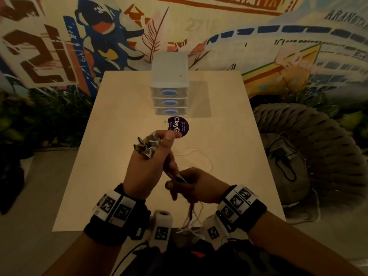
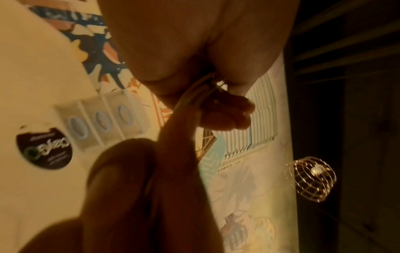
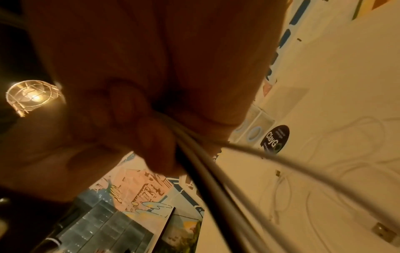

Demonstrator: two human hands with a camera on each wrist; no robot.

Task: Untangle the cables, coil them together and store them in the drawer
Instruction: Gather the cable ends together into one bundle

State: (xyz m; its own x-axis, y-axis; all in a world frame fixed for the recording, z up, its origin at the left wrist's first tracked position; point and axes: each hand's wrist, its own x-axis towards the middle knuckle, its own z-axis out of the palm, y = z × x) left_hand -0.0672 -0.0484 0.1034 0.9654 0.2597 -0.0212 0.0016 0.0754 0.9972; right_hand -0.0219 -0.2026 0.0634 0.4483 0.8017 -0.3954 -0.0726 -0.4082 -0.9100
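My left hand (image 1: pixel 151 154) grips a bundle of white cables, and their metal plugs (image 1: pixel 146 145) stick out past the fingers. The cables (image 1: pixel 180 178) run down from that fist into my right hand (image 1: pixel 185 186), which pinches them just below. In the left wrist view the strands (image 2: pixel 194 92) pass between curled fingers. The right wrist view has the cables (image 3: pixel 207 164) leaving the curled fingers toward the table. Loose loops (image 1: pixel 201 156) lie on the table (image 1: pixel 229 136) and more strands (image 1: pixel 191 218) hang over its near edge. A small white three-drawer unit (image 1: pixel 169 92) stands at the far middle, all drawers closed.
A round dark sticker (image 1: pixel 180 126) lies on the table in front of the drawers. A woven chair with a dark bag (image 1: pixel 286 156) stands to the right of the table. A painted wall rises behind. A caged lamp (image 3: pixel 32 95) hangs overhead.
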